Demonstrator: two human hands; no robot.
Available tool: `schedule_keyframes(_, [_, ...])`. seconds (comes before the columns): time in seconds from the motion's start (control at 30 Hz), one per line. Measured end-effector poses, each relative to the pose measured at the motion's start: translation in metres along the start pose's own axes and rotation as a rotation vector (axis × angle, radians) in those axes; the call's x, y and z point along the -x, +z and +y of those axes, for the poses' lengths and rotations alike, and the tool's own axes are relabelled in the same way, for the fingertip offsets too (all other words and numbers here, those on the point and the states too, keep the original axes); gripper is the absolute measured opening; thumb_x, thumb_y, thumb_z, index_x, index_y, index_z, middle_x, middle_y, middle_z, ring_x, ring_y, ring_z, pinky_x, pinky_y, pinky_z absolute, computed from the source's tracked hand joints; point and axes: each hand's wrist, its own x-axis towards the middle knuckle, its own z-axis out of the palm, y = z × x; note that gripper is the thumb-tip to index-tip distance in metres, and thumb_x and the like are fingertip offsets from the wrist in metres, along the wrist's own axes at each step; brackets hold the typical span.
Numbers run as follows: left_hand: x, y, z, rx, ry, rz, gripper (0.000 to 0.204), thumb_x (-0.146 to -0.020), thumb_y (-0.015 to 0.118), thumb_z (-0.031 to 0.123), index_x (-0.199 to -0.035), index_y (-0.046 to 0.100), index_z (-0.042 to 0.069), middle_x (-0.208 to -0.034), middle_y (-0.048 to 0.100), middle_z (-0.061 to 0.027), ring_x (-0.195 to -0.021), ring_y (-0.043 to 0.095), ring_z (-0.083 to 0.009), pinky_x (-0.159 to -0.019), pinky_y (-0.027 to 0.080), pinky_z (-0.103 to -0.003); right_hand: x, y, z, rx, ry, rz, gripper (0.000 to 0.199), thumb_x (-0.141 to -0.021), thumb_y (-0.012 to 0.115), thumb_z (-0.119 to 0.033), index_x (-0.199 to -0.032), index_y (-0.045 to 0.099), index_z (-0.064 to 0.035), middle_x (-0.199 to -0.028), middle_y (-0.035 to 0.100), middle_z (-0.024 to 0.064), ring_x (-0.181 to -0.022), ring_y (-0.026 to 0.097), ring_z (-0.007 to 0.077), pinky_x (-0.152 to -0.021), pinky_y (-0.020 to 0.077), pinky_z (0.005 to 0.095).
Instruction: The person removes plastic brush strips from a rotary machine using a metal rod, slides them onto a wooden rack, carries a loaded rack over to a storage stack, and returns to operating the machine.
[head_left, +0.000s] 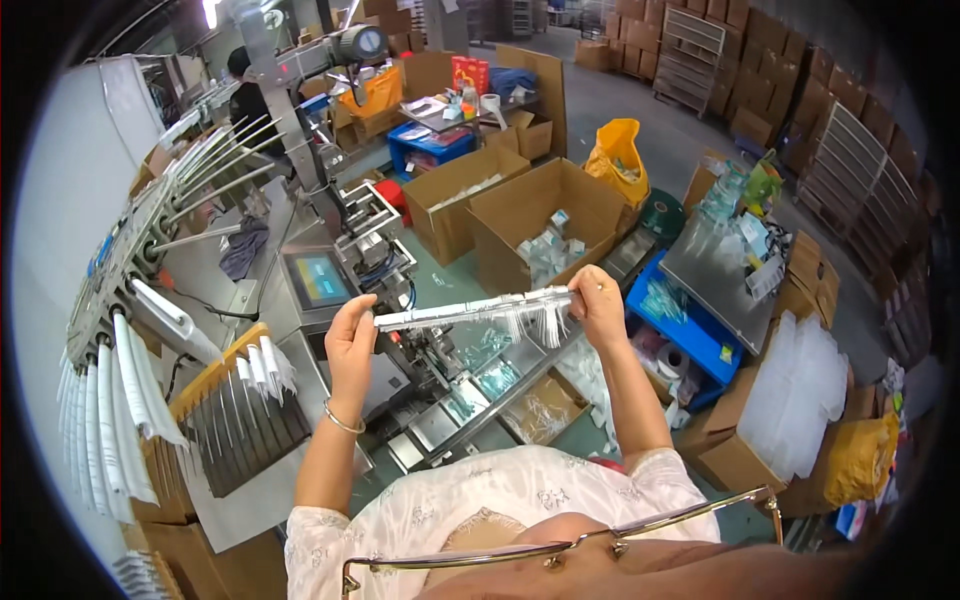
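Stretched level between my two hands is a long, thin white strip (455, 311), like a rod wrapped in film; I cannot tell its exact kind. Thin white fringes hang from it close to my right hand (600, 305). That hand's fingers pinch the right end. My left hand (352, 340) is closed on the left end, thumb up. Below the strip is a metal machine bed (440, 420) with small teal pieces on it. A wooden-edged rack (225, 365) of dark slats stands left of my left hand, with several white film-like sleeves (265, 368) over its slat ends.
A rotary frame (110, 310) with many rods, some white-sleeved, rises at the left. A machine screen (319, 278) stands beyond my left hand. Cardboard boxes (490, 215) sit ahead. On the right are a blue bin (715, 355) and a box of clear bags (795, 400). A person (250, 105) stands at the far left.
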Motion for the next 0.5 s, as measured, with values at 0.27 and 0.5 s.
schedule_keyframes(0.27, [0.001, -0.013, -0.006, -0.025, -0.011, -0.008, 0.021, -0.084, 0.046, 0.008, -0.104, 0.052, 0.003, -0.059, 0.037, 0.0082, -0.051, 0.03, -0.0002, -0.045, 0.023, -0.016, -0.012, -0.001, 0.01, -0.066, 0.03, -0.116, 0.033, -0.084, 0.05, -0.035, -0.072, 0.05, -0.0047, -0.049, 0.035, -0.0035, -0.042, 0.029, 0.0043, -0.039, 0.0194, 0.0199])
schedule_keyframes(0.5, [0.0, -0.02, 0.001, -0.009, -0.071, 0.017, 0.02, -0.085, 0.044, 0.008, -0.103, 0.052, 0.002, -0.059, 0.037, 0.0077, -0.049, 0.03, 0.0, -0.044, 0.022, -0.017, -0.012, 0.012, 0.0, -0.052, -0.004, -0.186, 0.032, -0.085, 0.05, -0.034, -0.072, 0.05, -0.0042, -0.049, 0.037, -0.0032, -0.041, 0.03, 0.004, -0.039, 0.0201, 0.0186])
